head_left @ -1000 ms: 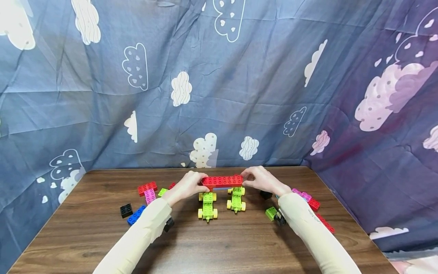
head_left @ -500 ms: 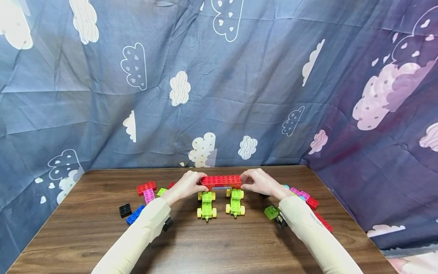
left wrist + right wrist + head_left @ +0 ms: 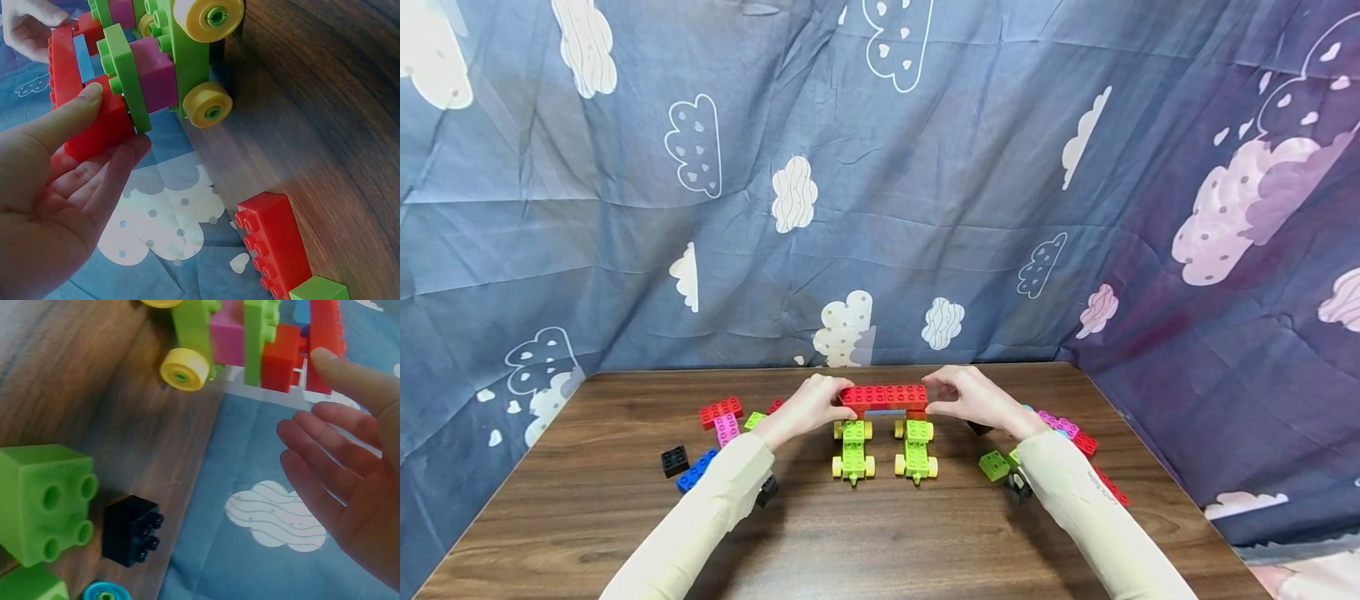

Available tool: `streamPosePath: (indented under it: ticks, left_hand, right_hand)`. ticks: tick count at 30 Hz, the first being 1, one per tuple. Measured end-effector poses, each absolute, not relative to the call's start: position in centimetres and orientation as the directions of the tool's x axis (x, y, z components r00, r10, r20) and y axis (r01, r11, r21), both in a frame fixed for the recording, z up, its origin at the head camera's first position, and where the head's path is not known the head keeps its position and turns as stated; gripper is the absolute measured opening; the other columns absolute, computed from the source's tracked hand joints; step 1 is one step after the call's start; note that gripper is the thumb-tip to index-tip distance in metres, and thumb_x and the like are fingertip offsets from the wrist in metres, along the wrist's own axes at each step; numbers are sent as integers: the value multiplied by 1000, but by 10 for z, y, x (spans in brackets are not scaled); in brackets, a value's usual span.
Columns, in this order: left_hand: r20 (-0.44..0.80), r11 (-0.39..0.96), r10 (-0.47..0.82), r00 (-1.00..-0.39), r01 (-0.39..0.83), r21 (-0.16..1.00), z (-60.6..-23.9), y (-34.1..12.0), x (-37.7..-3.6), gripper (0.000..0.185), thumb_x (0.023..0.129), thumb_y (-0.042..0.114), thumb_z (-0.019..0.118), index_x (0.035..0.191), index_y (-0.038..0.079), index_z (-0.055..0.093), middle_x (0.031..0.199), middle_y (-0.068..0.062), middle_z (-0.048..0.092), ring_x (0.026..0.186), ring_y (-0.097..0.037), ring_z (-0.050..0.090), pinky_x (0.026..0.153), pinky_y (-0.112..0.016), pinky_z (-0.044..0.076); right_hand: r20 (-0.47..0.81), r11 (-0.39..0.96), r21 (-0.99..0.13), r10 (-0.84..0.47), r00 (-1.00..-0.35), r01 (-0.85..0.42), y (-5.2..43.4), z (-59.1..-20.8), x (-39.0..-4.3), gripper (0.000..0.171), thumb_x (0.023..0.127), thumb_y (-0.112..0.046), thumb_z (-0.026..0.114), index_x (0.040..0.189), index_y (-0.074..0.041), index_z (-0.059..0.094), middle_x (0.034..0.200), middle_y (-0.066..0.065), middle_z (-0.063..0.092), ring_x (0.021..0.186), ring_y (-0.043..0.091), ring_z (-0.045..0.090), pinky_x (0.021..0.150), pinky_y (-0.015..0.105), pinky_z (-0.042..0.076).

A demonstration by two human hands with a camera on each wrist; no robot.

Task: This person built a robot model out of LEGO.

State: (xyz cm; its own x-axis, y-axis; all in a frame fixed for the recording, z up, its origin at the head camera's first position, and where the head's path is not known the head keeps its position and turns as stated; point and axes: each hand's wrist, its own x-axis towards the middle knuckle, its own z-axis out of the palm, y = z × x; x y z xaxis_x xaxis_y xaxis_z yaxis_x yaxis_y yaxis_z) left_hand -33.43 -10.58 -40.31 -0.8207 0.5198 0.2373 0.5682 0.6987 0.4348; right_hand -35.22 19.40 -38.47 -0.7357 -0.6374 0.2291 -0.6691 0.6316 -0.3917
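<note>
A row of two red bricks [image 3: 885,396] bridges two green toy wagons [image 3: 853,461] with yellow wheels. My left hand [image 3: 812,404] grips the left end, thumb and fingers on the red brick [image 3: 103,128] there. At the other end my right hand [image 3: 970,396] pinches the row, its thumb on the red brick [image 3: 322,334] in the right wrist view. A gap with studs shows between that brick and the lower red brick [image 3: 281,359]. Between the supports lies a blue piece [image 3: 84,57]. A pink brick [image 3: 156,72] sits lower in the left wagon.
On the left lie loose bricks: red [image 3: 721,412], pink [image 3: 727,428], blue [image 3: 697,471] and black [image 3: 675,460]. Toward the right are a green brick [image 3: 994,465], a pink brick [image 3: 1058,423] and red bricks [image 3: 1111,487]. A cloud-patterned cloth [image 3: 880,208] hangs behind the table.
The right end of the red row has shifted slightly left with my right hand, and the lower red brick shows more beneath it. My left hand stays on its end.
</note>
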Motion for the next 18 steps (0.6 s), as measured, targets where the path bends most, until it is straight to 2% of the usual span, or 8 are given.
streamPosePath:
  ticks: [4,9,14,18]
  left_hand:
    - [234,702,520,-822,567,432,-403,-105,-335,23,85,20,78,101,6,70,80,-1,69,66,-5,50,64,-20,44]
    - [243,693,528,-814,578,431,-405,-105,-336,23,86,19,78,102,5,70,81,-1,69,66,-5,50,64,-20,44]
    - [260,688,530,-807,588,424,-407,-104,-338,23,86,19,77,103,5,69,79,0,67,65,-5,48,63,-19,42]
    - [274,688,528,-804,594,418,-408,-104,-339,27,87,19,76,108,4,69,83,-1,69,67,-6,51,64,-21,43]
  right_hand:
    - [238,606,-414,-648,-724,-679,190,-380,-353,40,89,-23,74,124,-5,66,115,9,72,95,18,69,85,37,59]
    - [259,601,-352,-674,-691,-718,185,-376,-354,32,90,-24,73,118,-8,70,105,3,73,89,13,67,80,37,58]
    - [241,605,-322,-692,-681,-729,182,-375,-355,27,89,-22,75,113,-10,73,97,0,73,84,13,66,77,41,57]
    - [238,621,-300,-686,-687,-724,181,-374,-355,25,89,-21,75,111,-11,73,96,-2,73,84,11,66,76,32,55]
